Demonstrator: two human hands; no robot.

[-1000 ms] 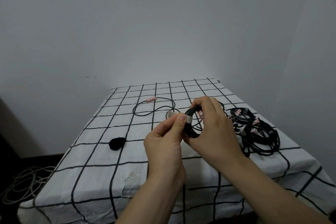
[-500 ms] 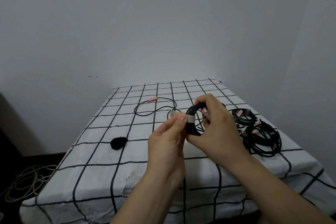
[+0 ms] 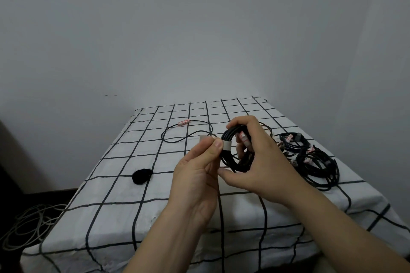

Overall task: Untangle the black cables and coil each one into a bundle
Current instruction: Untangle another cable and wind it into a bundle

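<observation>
Above the middle of the table, my right hand [image 3: 257, 159] grips a coiled black cable [image 3: 228, 157], fingers curled over the top of the coil. A grey strap [image 3: 226, 145] wraps around the coil's left side, and my left hand [image 3: 199, 170] pinches that strap's free end between thumb and fingers. A pink-marked plug [image 3: 243, 137] shows inside the coil. A loose black cable [image 3: 186, 133] with a pink plug lies uncoiled on the far part of the table. Bundled black cables [image 3: 315, 159] lie in a heap at the right.
The table carries a white cloth with a black grid [image 3: 111, 195]. A small black lump [image 3: 142, 175] lies left of my hands. Light-coloured cables [image 3: 28, 226] are piled on the floor at the lower left. Grey walls stand behind and to the right.
My right hand turned the coil slightly, so the pink-marked plug now shows inside it. My left hand keeps its pinch on the strap. Both hands stay in nearly the same place.
</observation>
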